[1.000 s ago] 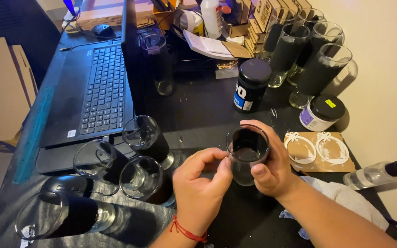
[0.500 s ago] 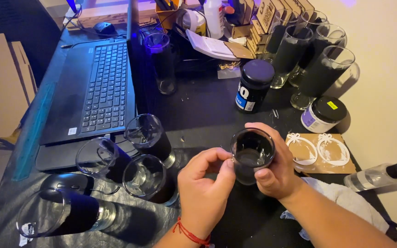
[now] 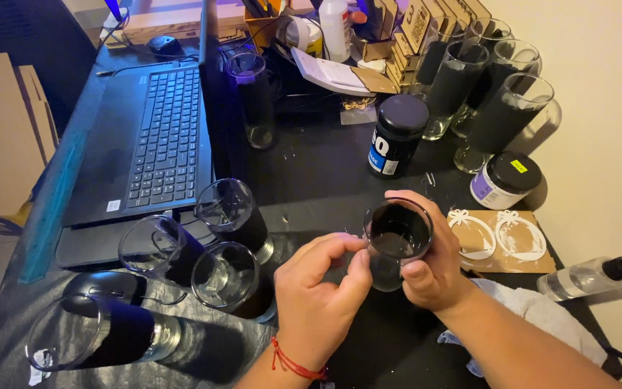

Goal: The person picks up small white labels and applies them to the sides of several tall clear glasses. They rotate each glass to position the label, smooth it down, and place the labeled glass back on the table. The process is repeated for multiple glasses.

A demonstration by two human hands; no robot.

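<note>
My right hand [image 3: 430,263] grips a short glass cup [image 3: 396,238] with a black lining, held upright just above the black table [image 3: 311,176]. My left hand [image 3: 322,295], with a red string bracelet on the wrist, pinches at the cup's left side with thumb and fingertips. Several similar glass cups [image 3: 228,209] lie on their sides to the left of my hands, near the laptop [image 3: 156,140].
Tall black-lined glass cylinders [image 3: 502,115] stand at the back right. A black bottle [image 3: 394,137] and a small black-lidded jar [image 3: 502,180] stand behind the cup. White ornament cutouts on a brown card [image 3: 498,238], a spray bottle [image 3: 592,274] and a cloth [image 3: 534,310] lie on the right.
My left thumb and fingers have shifted slightly along the cup's side. The cup stays in nearly the same place in my right hand.
</note>
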